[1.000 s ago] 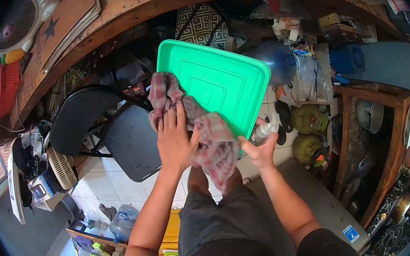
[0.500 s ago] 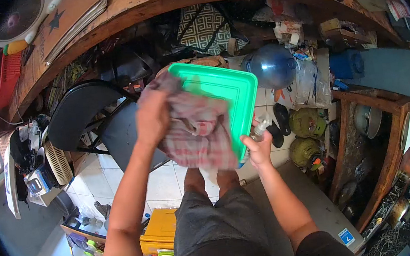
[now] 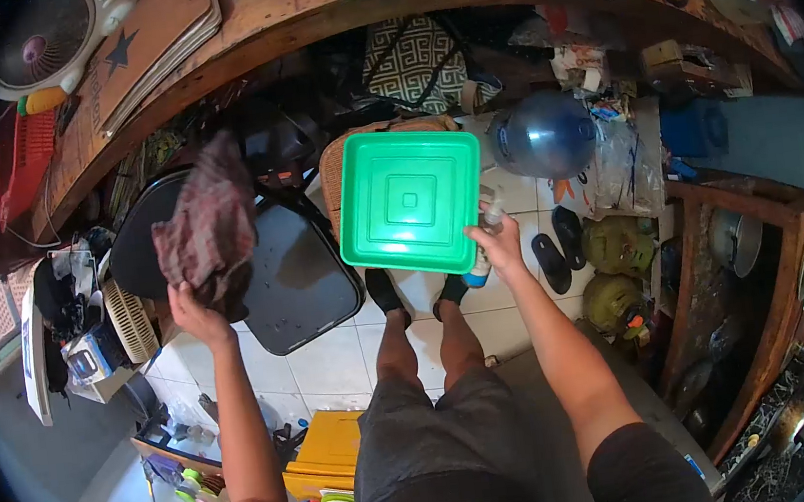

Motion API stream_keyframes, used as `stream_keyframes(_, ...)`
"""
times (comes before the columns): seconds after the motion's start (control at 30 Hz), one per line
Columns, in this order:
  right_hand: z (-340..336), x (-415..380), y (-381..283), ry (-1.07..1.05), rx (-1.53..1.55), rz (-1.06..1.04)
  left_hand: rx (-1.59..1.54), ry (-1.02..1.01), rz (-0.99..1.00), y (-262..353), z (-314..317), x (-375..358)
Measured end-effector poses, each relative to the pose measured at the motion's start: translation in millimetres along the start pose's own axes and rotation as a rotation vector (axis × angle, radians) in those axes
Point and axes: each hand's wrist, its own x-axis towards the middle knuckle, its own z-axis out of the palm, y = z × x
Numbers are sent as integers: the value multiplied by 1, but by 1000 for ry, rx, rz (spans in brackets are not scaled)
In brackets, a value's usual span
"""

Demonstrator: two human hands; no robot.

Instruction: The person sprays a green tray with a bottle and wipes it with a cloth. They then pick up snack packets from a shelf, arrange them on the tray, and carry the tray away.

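Note:
My left hand (image 3: 199,316) grips the lower edge of a red-and-grey plaid cloth (image 3: 208,227). The cloth hangs in the air, bunched and a little blurred, over a black folding chair (image 3: 292,277). A square green plastic tray (image 3: 409,201) is held up in front of me, its inside facing the camera and bare. My right hand (image 3: 501,243) pinches the tray's right rim. The same hand also has a clear bottle with a pump or spray top (image 3: 492,208) and a blue lower end; the fingers hide part of it.
A wooden table (image 3: 271,34) with folders (image 3: 155,47) and a fan runs along the far side. On the right stand a large blue water jug (image 3: 546,133), green gas cylinders (image 3: 613,302), black slippers (image 3: 552,263) and a wooden frame (image 3: 771,310). A yellow box (image 3: 330,450) is by my legs.
My left hand has carried the cloth off the tray to the left, over the chair. The tray has tipped to face the camera and shifted slightly left, still in my right hand with the bottle.

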Motion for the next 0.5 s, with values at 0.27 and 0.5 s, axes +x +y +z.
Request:
stream_keyframes(0.27, 29, 31, -26, 22, -776, -87, -84, -72, -162, -3, 7, -36)
stream_keyframes(0.5, 3, 14, -22, 138, -810, -44, -221, -319, -178, 21, -1, -40)
